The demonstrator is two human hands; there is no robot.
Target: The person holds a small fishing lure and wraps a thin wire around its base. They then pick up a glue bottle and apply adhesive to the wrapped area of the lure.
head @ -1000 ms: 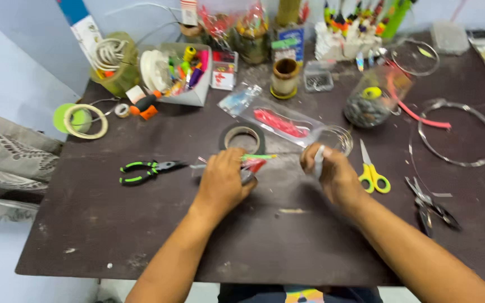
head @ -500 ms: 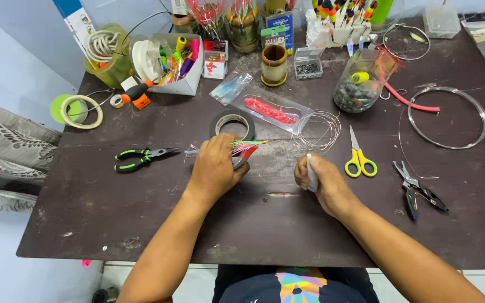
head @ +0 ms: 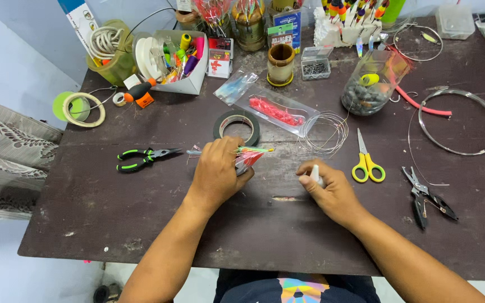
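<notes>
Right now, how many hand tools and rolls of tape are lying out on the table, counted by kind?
Pliers: 2, the green-handled pliers and the dark pliers
Scissors: 1, the yellow-handled scissors
Tape rolls: 3, the black tape roll, the large pale tape roll and the small white tape roll
Total: 6

lure [head: 249, 157] half hidden, white object [head: 315, 175] mostly hidden
</notes>
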